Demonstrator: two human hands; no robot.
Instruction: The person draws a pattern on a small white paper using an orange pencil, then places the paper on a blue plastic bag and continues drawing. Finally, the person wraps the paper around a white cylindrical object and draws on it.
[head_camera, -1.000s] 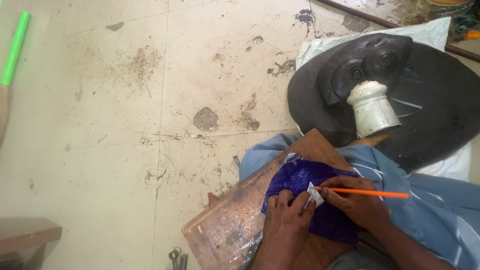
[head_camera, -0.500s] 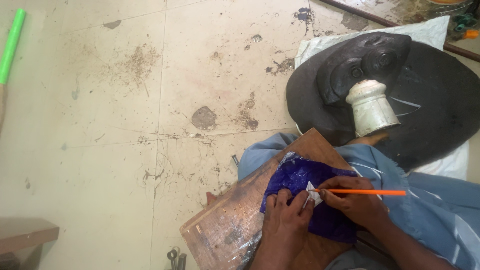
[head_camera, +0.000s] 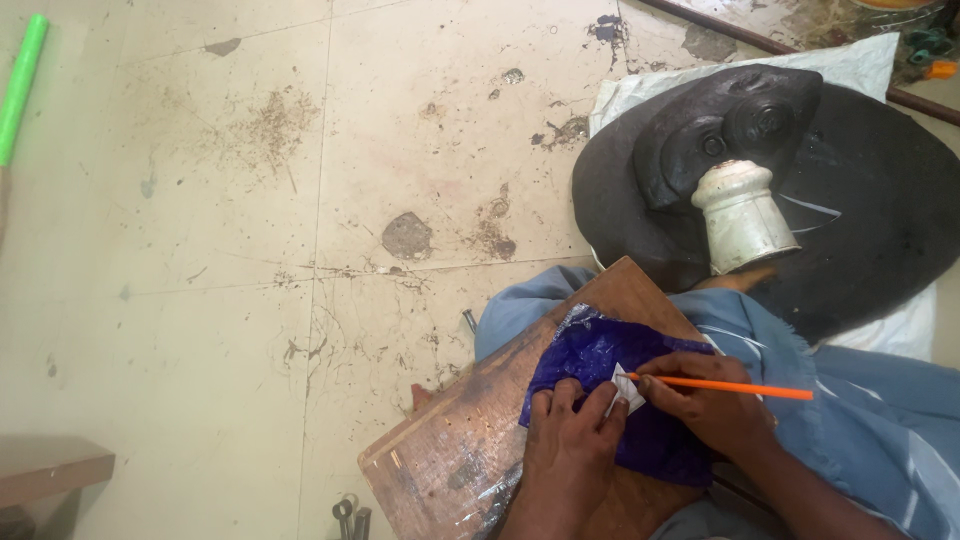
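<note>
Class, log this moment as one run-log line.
left hand: pins blue cloth | right hand: orange pencil on white piece | base: wooden board

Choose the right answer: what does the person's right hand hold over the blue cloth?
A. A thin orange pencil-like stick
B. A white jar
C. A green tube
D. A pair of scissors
A: the right hand grips a thin orange stick, its tip at a small white piece on the blue cloth.
</note>
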